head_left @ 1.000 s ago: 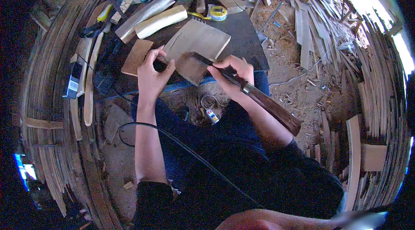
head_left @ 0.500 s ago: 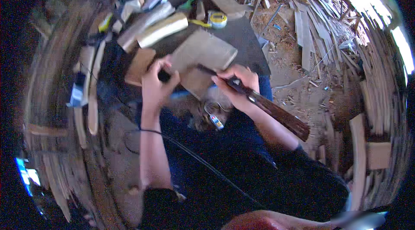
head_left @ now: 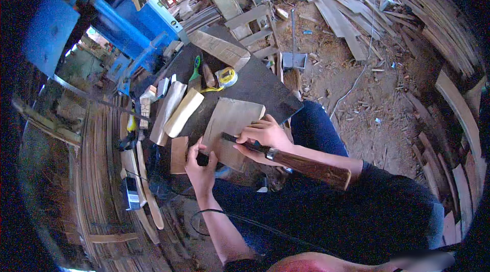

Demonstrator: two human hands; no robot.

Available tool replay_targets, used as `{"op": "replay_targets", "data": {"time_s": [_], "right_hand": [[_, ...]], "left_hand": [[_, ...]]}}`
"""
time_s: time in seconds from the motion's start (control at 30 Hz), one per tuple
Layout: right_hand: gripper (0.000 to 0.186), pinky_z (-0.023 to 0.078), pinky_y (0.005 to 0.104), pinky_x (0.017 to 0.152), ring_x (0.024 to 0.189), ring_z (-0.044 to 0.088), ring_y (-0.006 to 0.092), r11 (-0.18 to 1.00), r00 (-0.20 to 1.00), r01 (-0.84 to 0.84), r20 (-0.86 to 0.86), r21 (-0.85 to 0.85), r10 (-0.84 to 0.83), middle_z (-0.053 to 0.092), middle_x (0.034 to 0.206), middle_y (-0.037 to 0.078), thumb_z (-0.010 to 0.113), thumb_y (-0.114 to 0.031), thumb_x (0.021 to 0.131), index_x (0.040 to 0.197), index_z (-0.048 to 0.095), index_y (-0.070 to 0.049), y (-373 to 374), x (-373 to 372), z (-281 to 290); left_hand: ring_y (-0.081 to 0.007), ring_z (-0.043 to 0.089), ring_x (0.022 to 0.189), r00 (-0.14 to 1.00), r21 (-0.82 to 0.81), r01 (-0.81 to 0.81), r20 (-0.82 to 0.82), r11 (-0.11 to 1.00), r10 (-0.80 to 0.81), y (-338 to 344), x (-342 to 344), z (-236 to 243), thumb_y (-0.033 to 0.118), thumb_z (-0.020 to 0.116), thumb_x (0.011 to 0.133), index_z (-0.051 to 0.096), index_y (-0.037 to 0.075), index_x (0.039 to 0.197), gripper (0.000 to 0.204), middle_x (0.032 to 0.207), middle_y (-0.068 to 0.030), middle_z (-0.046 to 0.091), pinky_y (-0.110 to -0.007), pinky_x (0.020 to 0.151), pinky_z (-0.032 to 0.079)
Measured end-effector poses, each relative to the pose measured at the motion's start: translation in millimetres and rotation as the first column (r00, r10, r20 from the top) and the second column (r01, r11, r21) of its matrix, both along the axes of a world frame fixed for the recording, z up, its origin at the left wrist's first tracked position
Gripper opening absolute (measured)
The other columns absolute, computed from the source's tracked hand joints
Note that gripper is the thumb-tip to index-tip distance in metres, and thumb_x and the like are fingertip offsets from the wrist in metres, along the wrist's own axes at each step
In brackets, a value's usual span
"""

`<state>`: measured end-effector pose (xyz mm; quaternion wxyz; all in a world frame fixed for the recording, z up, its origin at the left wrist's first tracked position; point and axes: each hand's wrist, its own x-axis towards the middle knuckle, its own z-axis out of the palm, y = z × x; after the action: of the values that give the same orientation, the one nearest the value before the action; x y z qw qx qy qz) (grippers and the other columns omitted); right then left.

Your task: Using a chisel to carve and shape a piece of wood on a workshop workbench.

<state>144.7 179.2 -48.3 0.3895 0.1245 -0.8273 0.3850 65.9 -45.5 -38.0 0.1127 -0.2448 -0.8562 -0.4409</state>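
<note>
A flat light-brown wooden board (head_left: 236, 113) lies tilted in front of me over the near edge of the dark tabletop. My left hand (head_left: 200, 167) is at its lower left corner, thumb and forefinger curled against the edge with a dark gap between them. In my right hand (head_left: 261, 136) is a chisel, its blade low across the board and its long brown wooden handle (head_left: 311, 168) running back along my forearm. The blade tip points left, near the board's middle. A smaller brown wood block (head_left: 179, 154) sits left of the board.
Beyond the board are two pale wood pieces (head_left: 184, 112), a yellow tape measure (head_left: 226, 77), a green-handled tool (head_left: 196, 66) and a long plank (head_left: 219, 50). Blue machinery (head_left: 138, 21) stands far left. Stacked strips (head_left: 99, 170) line the left; planks (head_left: 337, 16) lie far right.
My view has swung, so the bench sits lower and the blue machinery shows more. The chisel's blade has come further over the board. My left hand remains at the board's corner.
</note>
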Motion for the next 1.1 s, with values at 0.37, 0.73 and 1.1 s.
{"op": "replay_targets", "data": {"time_s": [0.37,0.73,1.1], "right_hand": [[0.018,0.044,0.0398,0.068,0.07,0.067,0.0219,0.995,0.995,0.084,-0.053,0.058,-0.081,0.064,0.069,0.0,0.074,-0.024,0.073,0.08,0.061,-0.015,-12.5,-7.8,1.8],[0.017,0.053,0.0428,0.076,0.072,0.068,0.0268,0.997,1.0,0.006,0.024,0.078,-0.008,0.066,0.072,0.002,0.073,-0.022,0.075,0.081,0.06,-0.013,0.9,-2.3,15.4],[0.018,0.054,0.0423,0.062,0.066,0.067,0.0307,0.995,0.989,-0.091,0.118,-0.03,0.094,0.066,0.071,0.006,0.074,-0.021,0.075,0.082,0.061,-0.012,-3.9,-43.4,11.5]], "left_hand": [[-0.017,0.06,0.088,0.999,-0.023,-0.004,-0.051,1.0,0.002,-3.3,2.8,-2.1,0.013,0.074,0.079,0.061,0.001,0.1,0.028,0.092,-0.0067,0.063,-0.033,0.084,0.049],[-0.0178,0.061,0.088,1.0,-0.066,-0.024,-0.023,0.998,0.022,-7.5,4.7,4.2,0.009,0.072,0.08,0.06,0.0,0.097,0.023,0.092,-0.008,0.063,-0.033,0.084,0.049],[-0.0187,0.061,0.093,1.0,-0.01,0.022,-0.01,1.0,-0.022,-8.3,-4.5,-5.0,0.008,0.072,0.079,0.058,0.001,0.1,0.026,0.093,-0.0103,0.064,-0.033,0.087,0.048]]}}
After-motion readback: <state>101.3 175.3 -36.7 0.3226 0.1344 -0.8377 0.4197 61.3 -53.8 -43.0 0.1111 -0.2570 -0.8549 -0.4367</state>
